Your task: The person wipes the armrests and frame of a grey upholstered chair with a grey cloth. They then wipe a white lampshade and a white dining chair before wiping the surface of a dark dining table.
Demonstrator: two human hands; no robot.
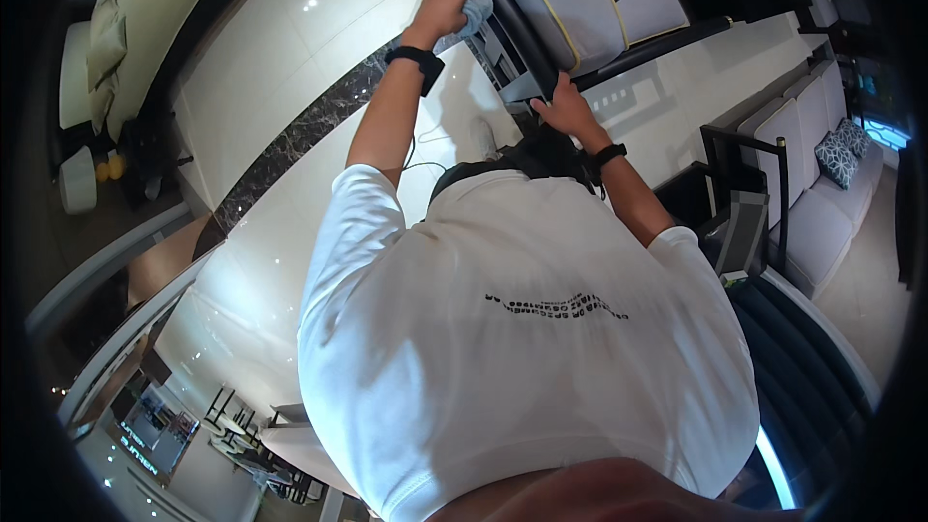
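Note:
A crumpled grey-blue cloth (476, 13) is in my left hand (444, 9), pressed against the black armrest rail (518, 29) of a sofa at the top of the head view. A black watch-like band is on my left wrist. Lower along that rail, my right hand (569, 110) grips its near end, thumb on one side and fingers on the other. A thin black band circles my right wrist. Beside the rail lie grey seat cushions (573, 7) with yellow piping.
Pale glossy floor tiles (254, 246) with a dark marble strip (312, 116) lie to the left. A thin cable (428, 165) runs near my legs. On the right stand a black-framed piece (747, 138) and a grey sofa (812, 210) with patterned pillows. A dark blue padded surface (797, 348) is at lower right.

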